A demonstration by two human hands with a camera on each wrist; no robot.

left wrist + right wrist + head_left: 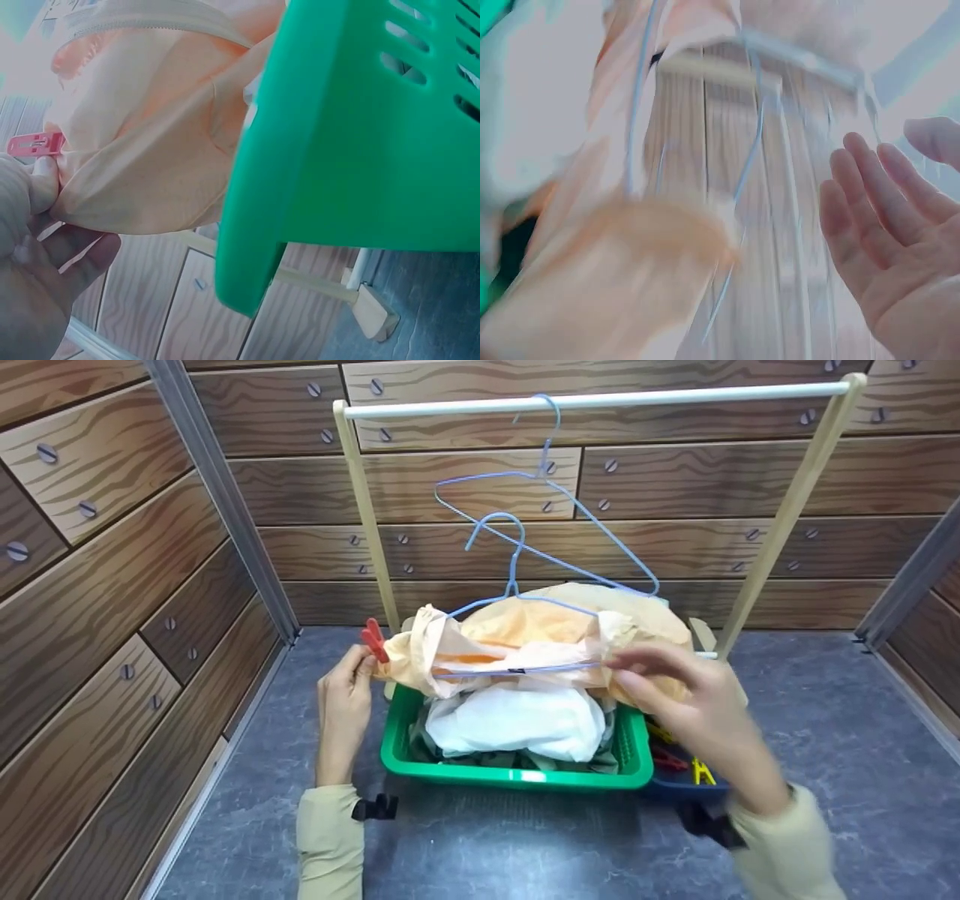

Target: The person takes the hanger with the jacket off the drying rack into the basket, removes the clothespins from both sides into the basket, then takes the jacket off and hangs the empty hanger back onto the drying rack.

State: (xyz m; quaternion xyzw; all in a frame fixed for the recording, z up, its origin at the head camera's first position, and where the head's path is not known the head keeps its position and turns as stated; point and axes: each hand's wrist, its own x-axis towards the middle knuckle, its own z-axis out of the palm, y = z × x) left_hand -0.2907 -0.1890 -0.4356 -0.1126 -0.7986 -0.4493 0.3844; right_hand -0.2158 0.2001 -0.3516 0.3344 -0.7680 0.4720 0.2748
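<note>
While your left hand (pixel 346 690) pinches the peach cloth garment (pixel 150 172) lying crosswise above the green plastic basket (pixel 517 776), your right hand (pixel 696 701), fingers extended and empty, is nearer the right end of its blue wire hanger (pixel 513 586).

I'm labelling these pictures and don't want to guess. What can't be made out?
Head view: how much lies beneath the white cloth in the green basket; the cloth covers it.
Head view: part of the blue container, behind the right hand.
Right wrist view: nearest end of the peach garment, blurred.
Left wrist view: part of the green basket, past the right edge.
</note>
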